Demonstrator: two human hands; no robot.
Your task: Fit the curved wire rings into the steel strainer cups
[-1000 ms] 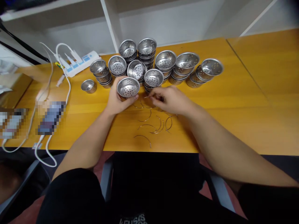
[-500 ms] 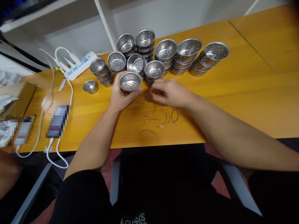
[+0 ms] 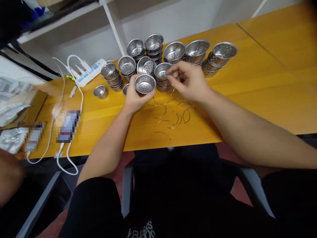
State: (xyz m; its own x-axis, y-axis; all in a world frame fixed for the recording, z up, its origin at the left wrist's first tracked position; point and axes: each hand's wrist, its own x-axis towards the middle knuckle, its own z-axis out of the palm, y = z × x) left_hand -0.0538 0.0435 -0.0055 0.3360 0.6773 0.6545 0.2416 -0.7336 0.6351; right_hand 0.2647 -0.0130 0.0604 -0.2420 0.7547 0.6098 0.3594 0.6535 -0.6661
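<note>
Silvery metal cup, round, perforated base [image 3: 145, 84]: one, mouth up, gripped in the left hand [image 3: 134, 98], fingers around its side, thumb near the rim; to the left of the right hand [image 3: 190, 81] and apart from it.

Right hand: thumb and forefinger drawn narrow beside the stacked silvery perforated metal cups [image 3: 162, 75]; whether they pinch anything, cannot tell.

Thin, curved metal wires [image 3: 177, 118]: several, loose on the yellow-brown wooden table [image 3: 260, 82], nearer the wearer than the held cup.

Writing: white letters [image 3: 146, 229] on the black shirt [image 3: 188, 198], an S and a Y discernible, remainder blurred; small pale label [image 3: 58, 154] at the table's front edge, illegible.

White power strip with blue sockets [image 3: 92, 73]: one, left of the stacks.
</note>
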